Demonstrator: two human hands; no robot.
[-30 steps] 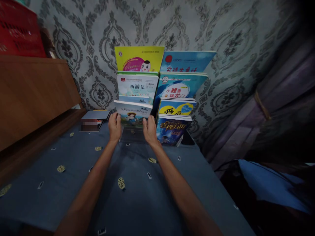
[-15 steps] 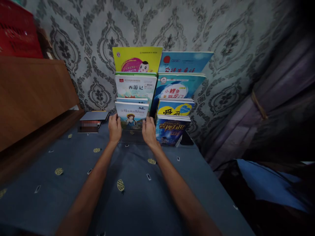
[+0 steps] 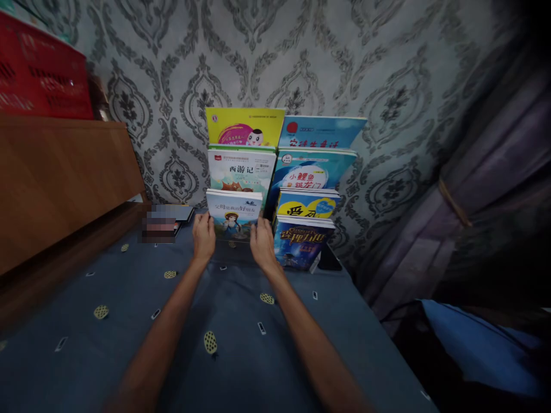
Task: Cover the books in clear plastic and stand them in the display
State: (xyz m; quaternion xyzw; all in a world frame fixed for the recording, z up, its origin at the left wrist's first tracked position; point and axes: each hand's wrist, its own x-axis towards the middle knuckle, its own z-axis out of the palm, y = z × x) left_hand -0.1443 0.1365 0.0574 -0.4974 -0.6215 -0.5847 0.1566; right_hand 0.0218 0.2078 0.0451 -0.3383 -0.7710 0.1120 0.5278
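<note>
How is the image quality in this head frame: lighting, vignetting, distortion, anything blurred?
Head view: dim overall; the right side and corner fall into dark vignette; wide-angle bending stretches the forearms; a pixelated patch covers part of the flat dark stack. The pale illustrated book between the left hand and right hand reads fairly sharp.

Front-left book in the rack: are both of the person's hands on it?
Yes, the left hand grips the front-left book at its left edge and the right hand at its right edge.
</note>
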